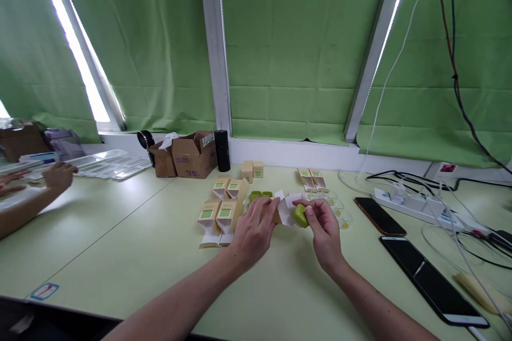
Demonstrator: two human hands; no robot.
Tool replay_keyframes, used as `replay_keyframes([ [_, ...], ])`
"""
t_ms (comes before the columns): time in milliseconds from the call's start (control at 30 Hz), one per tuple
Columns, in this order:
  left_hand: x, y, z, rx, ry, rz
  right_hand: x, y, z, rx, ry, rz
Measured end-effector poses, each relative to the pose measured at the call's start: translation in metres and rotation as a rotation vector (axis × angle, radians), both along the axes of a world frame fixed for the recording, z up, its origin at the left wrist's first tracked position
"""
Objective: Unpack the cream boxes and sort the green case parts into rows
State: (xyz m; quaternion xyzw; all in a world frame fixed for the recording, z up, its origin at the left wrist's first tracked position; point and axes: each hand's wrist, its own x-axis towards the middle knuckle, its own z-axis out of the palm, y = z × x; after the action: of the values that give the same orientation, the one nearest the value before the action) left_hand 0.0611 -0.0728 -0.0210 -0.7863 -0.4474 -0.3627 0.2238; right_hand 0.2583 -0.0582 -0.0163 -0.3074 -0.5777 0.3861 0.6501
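My left hand is closed on a small kraft-coloured box, its white inner flaps spread toward the right. In my right hand, a rounded green case is pinched between thumb and fingers, right at the box's flaps. More green cases lie just behind my left hand. To its left stand several small kraft boxes with green labels and white flaps folded out. Clear plastic pieces with yellow spots lie behind my right hand, partly covered by it.
Closed small boxes and flap-open ones stand farther back. Cardboard cartons and a black cylinder line the wall. Rightward lie a phone, a larger phone, and a power strip with cables. Another person's hand is far left.
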Motion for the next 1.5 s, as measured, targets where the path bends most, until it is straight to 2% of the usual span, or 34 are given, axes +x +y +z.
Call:
replay_keyframes([
  [67,-0.001,0.001,0.001,0.013,0.024,0.014,0.002,-0.001,0.003,-0.028,0.0,0.076],
  [233,0.001,-0.001,0.002,0.082,0.113,-0.008,-0.006,-0.001,-0.003,-0.199,-0.092,0.409],
  [333,0.004,-0.004,0.003,0.1,0.182,-0.046,-0.014,-0.002,-0.007,-0.244,-0.123,0.471],
  [467,0.003,-0.002,0.005,0.11,0.191,-0.006,-0.009,0.0,-0.004,-0.229,-0.137,0.35],
  [567,-0.005,0.003,0.008,0.09,0.15,0.059,0.005,0.002,0.007,-0.201,-0.274,0.186],
  [700,-0.015,0.009,0.011,0.057,0.085,0.109,0.018,-0.004,0.023,-0.119,-0.719,-0.028],
  [800,-0.017,0.01,0.011,0.046,0.07,0.118,0.015,-0.015,0.028,-0.031,-1.076,-0.155],
  [900,-0.016,0.009,0.01,0.031,0.068,0.125,0.007,-0.027,0.027,0.024,-1.334,-0.157],
  [1000,-0.015,0.008,0.009,0.008,0.036,0.117,0.005,-0.034,0.028,0.054,-1.433,-0.116],
  [1100,-0.015,0.008,0.009,-0.042,-0.065,0.096,0.009,-0.035,0.033,0.062,-1.358,-0.064],
  [1200,-0.016,0.011,0.008,-0.101,-0.253,0.042,0.015,-0.029,0.037,-0.001,-1.093,0.023],
  [1300,-0.016,0.017,0.005,-0.202,-0.533,-0.095,0.017,-0.019,0.033,-0.057,-0.738,0.048],
  [1367,-0.015,0.022,0.003,-0.305,-0.752,-0.212,0.014,-0.013,0.026,-0.065,-0.592,0.018],
  [1500,-0.014,0.029,0.002,-0.475,-1.089,-0.413,0.008,-0.007,0.008,-0.027,-0.587,-0.063],
])
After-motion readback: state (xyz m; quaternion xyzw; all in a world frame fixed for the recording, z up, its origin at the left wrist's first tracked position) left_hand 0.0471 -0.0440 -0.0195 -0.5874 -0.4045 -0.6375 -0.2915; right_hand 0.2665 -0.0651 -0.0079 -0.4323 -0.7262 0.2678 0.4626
